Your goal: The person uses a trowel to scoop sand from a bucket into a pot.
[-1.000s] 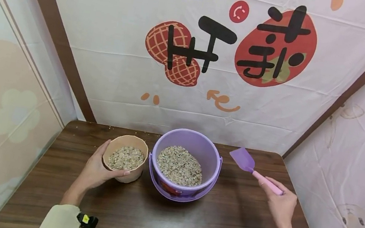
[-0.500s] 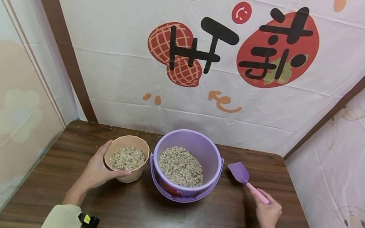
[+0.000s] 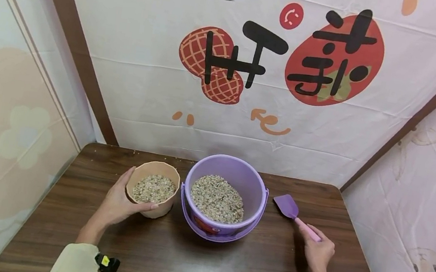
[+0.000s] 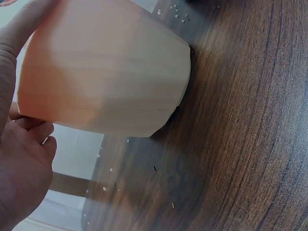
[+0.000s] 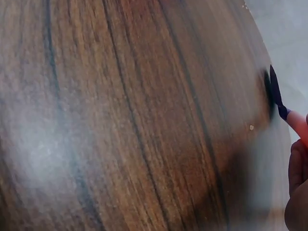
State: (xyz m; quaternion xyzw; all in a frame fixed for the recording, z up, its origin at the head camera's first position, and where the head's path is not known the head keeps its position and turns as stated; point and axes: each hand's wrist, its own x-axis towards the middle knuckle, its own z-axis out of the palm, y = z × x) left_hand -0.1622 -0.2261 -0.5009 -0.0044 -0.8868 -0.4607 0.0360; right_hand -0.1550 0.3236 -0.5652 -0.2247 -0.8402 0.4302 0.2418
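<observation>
My left hand [image 3: 118,203] grips a peach-coloured pot [image 3: 159,211], thumb along its near side and fingers round its left. Coarse pale grit [image 3: 154,188] partly fills the pot. In the left wrist view the pot [image 4: 115,72] stands slightly tilted on the tabletop, with fingers at its rim. A purple bucket [image 3: 255,190] is just right of the pot, with more grit [image 3: 217,198] inside. On the right, my right hand [image 3: 318,252] holds a toy shovel [image 3: 286,205] by its pink handle. Its purple blade points away from me, close over the table in the right wrist view.
The brown wooden table [image 3: 216,270] carries scattered grains, seen beside the pot in the left wrist view. A printed white cloth [image 3: 144,97] hangs behind the table's back edge. More printed cloth rises at the left and right sides.
My right hand has moved left and closer to me, lowering the shovel towards the table; over the last half second it barely moves. My left hand keeps holding the pot in place.
</observation>
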